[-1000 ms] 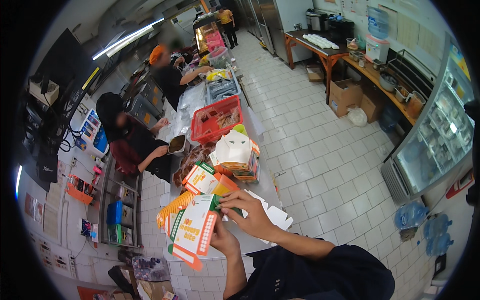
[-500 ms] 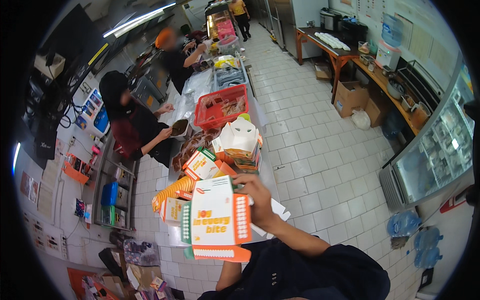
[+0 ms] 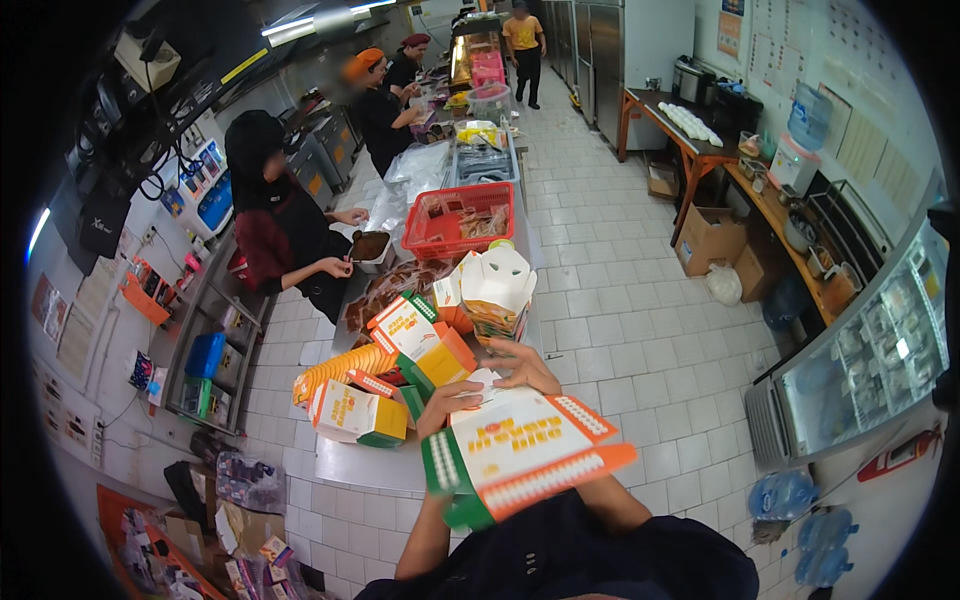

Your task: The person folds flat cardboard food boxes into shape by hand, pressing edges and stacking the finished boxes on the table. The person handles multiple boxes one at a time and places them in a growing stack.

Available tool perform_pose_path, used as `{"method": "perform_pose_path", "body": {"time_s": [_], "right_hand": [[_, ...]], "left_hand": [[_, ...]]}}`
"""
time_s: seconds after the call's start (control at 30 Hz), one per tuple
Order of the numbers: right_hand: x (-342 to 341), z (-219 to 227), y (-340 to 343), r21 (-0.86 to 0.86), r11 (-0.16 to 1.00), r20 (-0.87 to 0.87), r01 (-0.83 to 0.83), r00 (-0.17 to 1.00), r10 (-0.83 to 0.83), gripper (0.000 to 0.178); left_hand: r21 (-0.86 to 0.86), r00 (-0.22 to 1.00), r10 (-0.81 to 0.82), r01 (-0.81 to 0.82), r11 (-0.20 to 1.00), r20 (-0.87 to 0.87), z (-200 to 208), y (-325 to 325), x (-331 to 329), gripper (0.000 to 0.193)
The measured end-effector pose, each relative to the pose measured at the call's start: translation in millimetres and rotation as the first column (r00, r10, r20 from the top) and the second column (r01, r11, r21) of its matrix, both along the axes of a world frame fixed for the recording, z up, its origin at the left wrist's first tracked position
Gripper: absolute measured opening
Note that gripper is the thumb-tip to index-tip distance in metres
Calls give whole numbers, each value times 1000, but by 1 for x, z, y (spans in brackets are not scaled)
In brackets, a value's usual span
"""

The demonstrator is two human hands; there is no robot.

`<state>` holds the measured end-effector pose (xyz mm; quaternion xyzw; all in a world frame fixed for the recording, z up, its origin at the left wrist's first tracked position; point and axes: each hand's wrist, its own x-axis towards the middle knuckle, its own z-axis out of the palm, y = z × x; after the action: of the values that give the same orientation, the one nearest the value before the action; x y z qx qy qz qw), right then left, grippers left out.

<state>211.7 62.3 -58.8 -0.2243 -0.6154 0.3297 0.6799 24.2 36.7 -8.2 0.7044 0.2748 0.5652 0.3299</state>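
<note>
A partly folded white, orange and green cardboard food box [image 3: 520, 445] is held in front of me, its orange lettering upside down. My left hand [image 3: 447, 402] grips the far left edge of this box, fingers wrapped over it. My right hand [image 3: 525, 368] is at the far edge, its fingers bent over a white flap. On the steel table just beyond are more cartons: a white and orange one [image 3: 357, 413] on its side, and an orange and green one [image 3: 440, 358]. A stack of open white cartons [image 3: 497, 285] stands behind my right hand.
A curved row of nested orange cartons [image 3: 345, 368] lies at the table's left. Farther along are a red plastic basket [image 3: 460, 225] and a metal tub of brown filling [image 3: 370, 247], where a co-worker [image 3: 285, 220] stands. A glass-door fridge [image 3: 860, 330] is at the right.
The box has turned, its lettering now upside down, and shifted to the right. My left hand, hidden before, has come onto its far edge; my right hand has moved from its side to the far flap.
</note>
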Motion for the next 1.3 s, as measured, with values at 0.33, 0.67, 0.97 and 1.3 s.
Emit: {"method": "perform_pose_path", "body": {"time_s": [0.33,0.67,0.97,1.3], "right_hand": [[10,57,-54,-699,713,-117,53,976,-186,37],[22,49,-54,-471,873,-105,126,975,-197,42],[52,46,-71,-462,886,-145,-35,989,-37,24],[37,60,-90,-365,904,548,224,836,14,19]], "left_hand": [[-559,910,221,15,829,352,21,-7,14,39],[-495,854,-8,309,812,520,14,2,-15,24],[-360,764,-310,567,741,566,-2,0,-36,42],[-653,804,-526,246,717,-275,19,-6,-9,61]]}}
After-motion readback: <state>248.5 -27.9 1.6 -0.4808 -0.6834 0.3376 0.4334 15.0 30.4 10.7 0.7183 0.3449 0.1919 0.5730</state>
